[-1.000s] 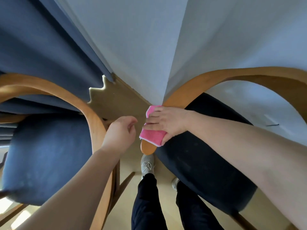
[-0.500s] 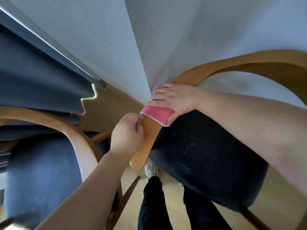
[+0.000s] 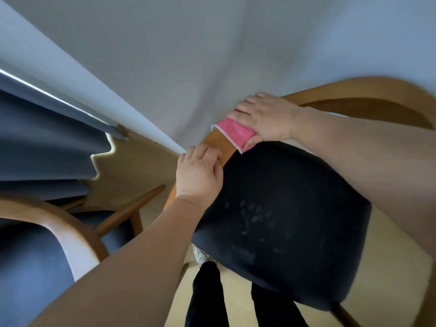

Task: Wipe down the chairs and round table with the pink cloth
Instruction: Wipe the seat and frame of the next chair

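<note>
A chair with a curved wooden armrest [image 3: 218,140] and a dark seat cushion [image 3: 283,220] stands right in front of me. My right hand [image 3: 264,119] presses the folded pink cloth [image 3: 233,133] onto the top of the armrest, thumb curled over the cloth's near edge. My left hand [image 3: 199,171] grips the same wooden rail just below the cloth. A second chair [image 3: 59,223] with a wooden arm and a blue seat stands at the lower left. The round table is out of view.
A white wall fills the upper view, close behind the chair. Dark blue curtains [image 3: 42,147] hang at the left. My legs in dark trousers [image 3: 205,298] and a pale shoe stand on the light wooden floor between the two chairs.
My right hand has slid the pink cloth up along the armrest, away from its end. My left hand has moved onto the rail and taken hold of it.
</note>
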Available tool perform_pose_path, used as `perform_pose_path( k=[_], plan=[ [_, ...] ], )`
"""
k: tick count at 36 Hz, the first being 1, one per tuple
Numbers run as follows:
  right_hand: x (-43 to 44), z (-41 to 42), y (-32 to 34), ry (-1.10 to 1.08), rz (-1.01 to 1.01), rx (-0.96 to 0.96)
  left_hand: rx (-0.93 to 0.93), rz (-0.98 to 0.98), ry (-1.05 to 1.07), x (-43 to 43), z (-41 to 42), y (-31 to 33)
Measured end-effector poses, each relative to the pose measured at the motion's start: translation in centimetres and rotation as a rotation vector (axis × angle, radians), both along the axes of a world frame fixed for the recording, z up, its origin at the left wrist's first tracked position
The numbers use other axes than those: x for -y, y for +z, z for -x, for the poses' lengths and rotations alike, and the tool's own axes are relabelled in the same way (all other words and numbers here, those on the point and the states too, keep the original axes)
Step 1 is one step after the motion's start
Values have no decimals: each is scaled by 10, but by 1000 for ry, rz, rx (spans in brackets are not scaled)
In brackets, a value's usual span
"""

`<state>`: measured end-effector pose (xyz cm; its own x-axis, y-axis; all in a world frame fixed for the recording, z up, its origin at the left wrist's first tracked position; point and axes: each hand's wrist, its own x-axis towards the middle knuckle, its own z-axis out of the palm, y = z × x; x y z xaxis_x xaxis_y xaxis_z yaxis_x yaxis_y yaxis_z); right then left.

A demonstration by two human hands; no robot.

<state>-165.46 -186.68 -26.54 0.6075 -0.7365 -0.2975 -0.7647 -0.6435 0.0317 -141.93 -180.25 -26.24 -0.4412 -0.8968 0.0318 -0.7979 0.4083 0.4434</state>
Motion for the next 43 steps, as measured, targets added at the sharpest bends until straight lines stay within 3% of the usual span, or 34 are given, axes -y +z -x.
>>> perform_pose_path(
  k=[8,22,35,43],
  plan=[
    [1,48,2,-179,-20,15,195,5,3,1,7,-6],
    [-11,89,18,-294,44,-123,223,0,12,2,7,-5],
    [-48,147,42,-515,117,-111,219,-13,20,2,7,-4],
    [-50,146,43,-525,90,-137,255,-67,50,2,13,6]
  ],
)
